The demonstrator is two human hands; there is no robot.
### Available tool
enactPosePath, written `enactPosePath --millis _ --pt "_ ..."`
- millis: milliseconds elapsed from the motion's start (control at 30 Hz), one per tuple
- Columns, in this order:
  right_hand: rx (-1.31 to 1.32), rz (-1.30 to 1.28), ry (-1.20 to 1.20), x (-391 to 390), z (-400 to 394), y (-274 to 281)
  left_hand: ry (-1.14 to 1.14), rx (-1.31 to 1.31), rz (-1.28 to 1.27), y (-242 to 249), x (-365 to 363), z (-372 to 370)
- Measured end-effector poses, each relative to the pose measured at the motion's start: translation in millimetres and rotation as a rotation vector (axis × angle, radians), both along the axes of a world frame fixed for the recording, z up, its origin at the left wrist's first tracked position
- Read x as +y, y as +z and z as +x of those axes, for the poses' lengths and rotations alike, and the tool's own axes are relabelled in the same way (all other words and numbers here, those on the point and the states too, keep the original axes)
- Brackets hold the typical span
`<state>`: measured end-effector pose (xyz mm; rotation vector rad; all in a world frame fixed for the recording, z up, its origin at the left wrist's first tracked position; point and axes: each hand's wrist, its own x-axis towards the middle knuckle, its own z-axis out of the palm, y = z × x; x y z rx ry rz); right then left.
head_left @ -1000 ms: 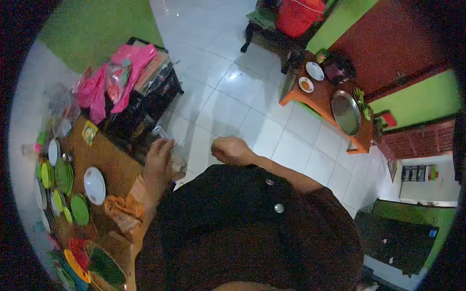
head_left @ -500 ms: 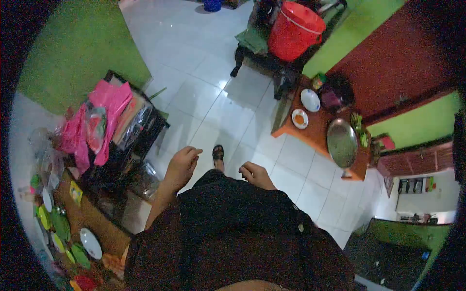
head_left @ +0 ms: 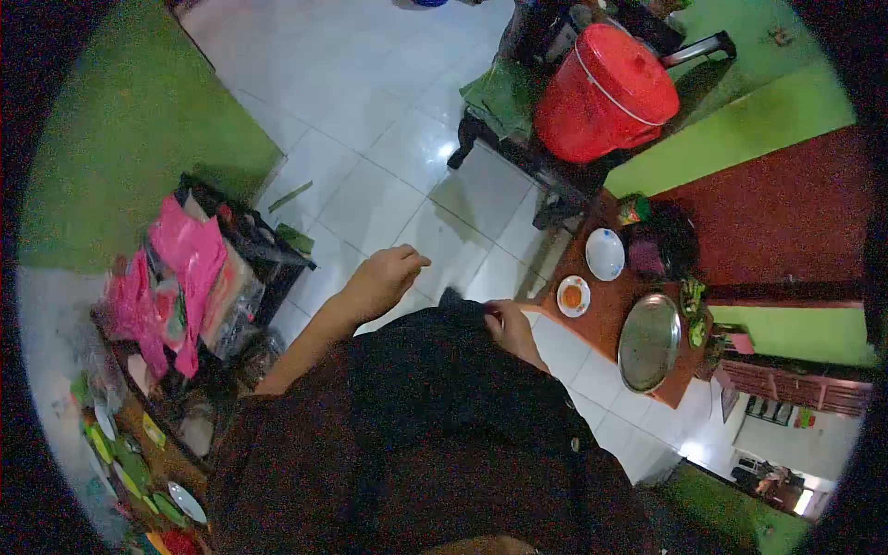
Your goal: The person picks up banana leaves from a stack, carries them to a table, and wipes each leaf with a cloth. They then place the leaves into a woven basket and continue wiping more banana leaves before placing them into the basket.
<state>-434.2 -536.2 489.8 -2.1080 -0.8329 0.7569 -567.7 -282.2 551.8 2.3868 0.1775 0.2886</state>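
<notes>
My left hand [head_left: 388,277] hangs in the air over the tiled floor, with nothing in it and its fingers loosely bent and partly stretched. Close to the dark clothing [head_left: 444,361] on my body is my right hand [head_left: 513,331], also bare, with bent fingers and a small gap beside the thumb. To its right stands a low orange-brown table [head_left: 597,324]. On that table are a small plate with orange food [head_left: 573,295], a white plate [head_left: 605,254] and a large round metal tray [head_left: 649,344].
A red lidded bucket [head_left: 606,92] stands on a dark piece of furniture ahead. Pink plastic bags [head_left: 185,245] lie on a stack at the left. Nearer on that side, a wooden surface [head_left: 139,430] holds a white dish [head_left: 187,502] and green items. White floor tiles [head_left: 370,185] run between.
The view has moved forward, bringing the bucket and right-hand table closer. My left hand has swung forward and right; my right hand has shifted slightly right.
</notes>
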Motion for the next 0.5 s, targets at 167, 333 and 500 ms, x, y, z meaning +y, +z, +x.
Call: enactPosePath --millis 167,333,500 --pt "-0.003 -0.016 0.005 33.4 106.6 -22.2 -0.002 0.013 -0.041 -21.0 55.8 111.1" --pt "-0.264 0.040 0.121 105.9 263.8 -27.5 0.129 0.111 -0.056 -54.4 104.8 214.9" --pt "-0.380 0.041 0.247 198.3 383.9 -14.5 0.273 0.210 -0.340 -103.5 151.8 315.7"
